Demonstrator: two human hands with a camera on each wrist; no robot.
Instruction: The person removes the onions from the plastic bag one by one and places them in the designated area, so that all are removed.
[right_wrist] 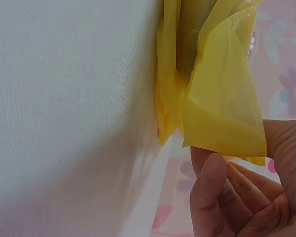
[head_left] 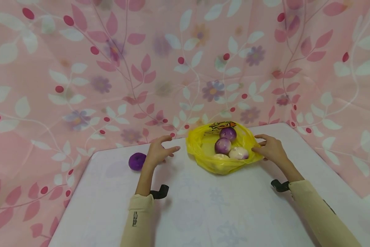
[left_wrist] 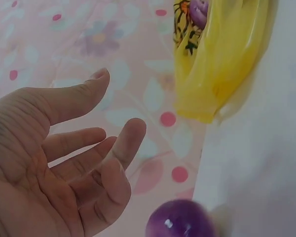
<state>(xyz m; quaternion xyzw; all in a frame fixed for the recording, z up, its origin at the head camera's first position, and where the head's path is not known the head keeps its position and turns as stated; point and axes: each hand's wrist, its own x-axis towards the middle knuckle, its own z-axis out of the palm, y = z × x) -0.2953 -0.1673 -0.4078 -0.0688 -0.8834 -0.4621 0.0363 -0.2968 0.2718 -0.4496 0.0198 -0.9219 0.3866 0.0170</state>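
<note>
A yellow plastic bag (head_left: 203, 159) lies on the table with its mouth spread wide. Inside it are several glossy purple-and-white turnips (head_left: 223, 145). My right hand (head_left: 272, 150) is at the bag's right edge, holding the rim between thumb and fingers; the right wrist view shows a flap of the bag (right_wrist: 227, 113) hanging over the fingers. My left hand (head_left: 157, 151) is held above the table left of the bag, fingers apart and loosely bent, with nothing in it. Just left of that hand sits a round purple vegetable (head_left: 137, 161), partly hidden by the hand; it also shows low in the left wrist view.
The table (head_left: 188, 206) has a pale cloth with faint printed marks. Close behind it hangs a pink curtain (head_left: 160, 85) with leaves and flowers. Black camera mounts (head_left: 159, 192) jut from both wrists near the sleeves.
</note>
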